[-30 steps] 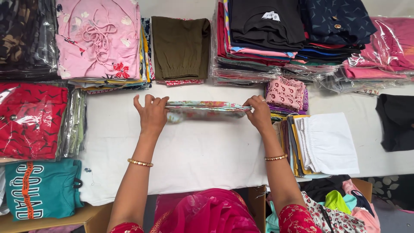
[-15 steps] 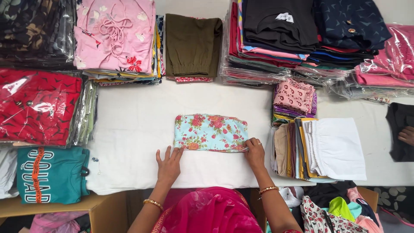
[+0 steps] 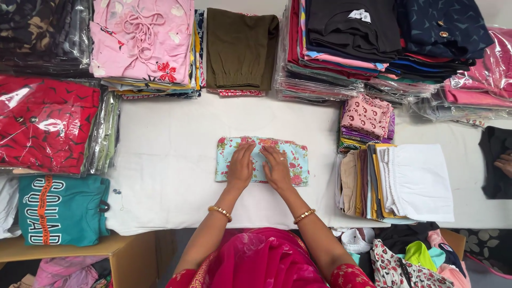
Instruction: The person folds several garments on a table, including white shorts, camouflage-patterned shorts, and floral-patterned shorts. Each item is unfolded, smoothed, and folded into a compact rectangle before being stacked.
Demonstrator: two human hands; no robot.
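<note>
Fingers (image 3: pixel 242 154): spread narrow and lying flat, gripping nothing, pressing down on floral cloth (image 3: pixel 262 160).

Left hand (image 3: pixel 241 166): palm down on cloth's middle, just left of centre, likely smoothing the fold so it stays flat.

Right hand (image 3: pixel 277 168): palm down beside the left, nearly touching it, fingers together, ring showing; pressing likewise.

Floral cloth: pale blue with pink flowers, folded to a neat rectangle, lying mid-table on white table cover (image 3: pixel 165 160), apart from every stack.

Bangles (image 3: pixel 220 212): gold, one sitting on each wrist, near edge.

Pink folded piece (image 3: pixel 367 114): topping a small stack just right of the cloth, far side.

Upright row of folded pieces (image 3: pixel 368 181): beige, yellow, purple, standing on edge right of the cloth, leaning against white folded piece (image 3: pixel 421 181); packed that way probably for picking by colour.

Olive trousers (image 3: pixel 240 48): lying folded, far centre.

Pink top (image 3: pixel 141 37): crowning a far-left stack.

Red bagged garment (image 3: pixel 48 122): sitting left, in clear plastic, likely keeping it clean.

Teal shirt (image 3: pixel 61 210): resting near left, on a box.

Dark stacks (image 3: pixel 384 37): piled far right, some bagged.

Black cloth (image 3: pixel 496 160): lying at right edge, another person's hand (image 3: pixel 504 162) touching it.
</note>
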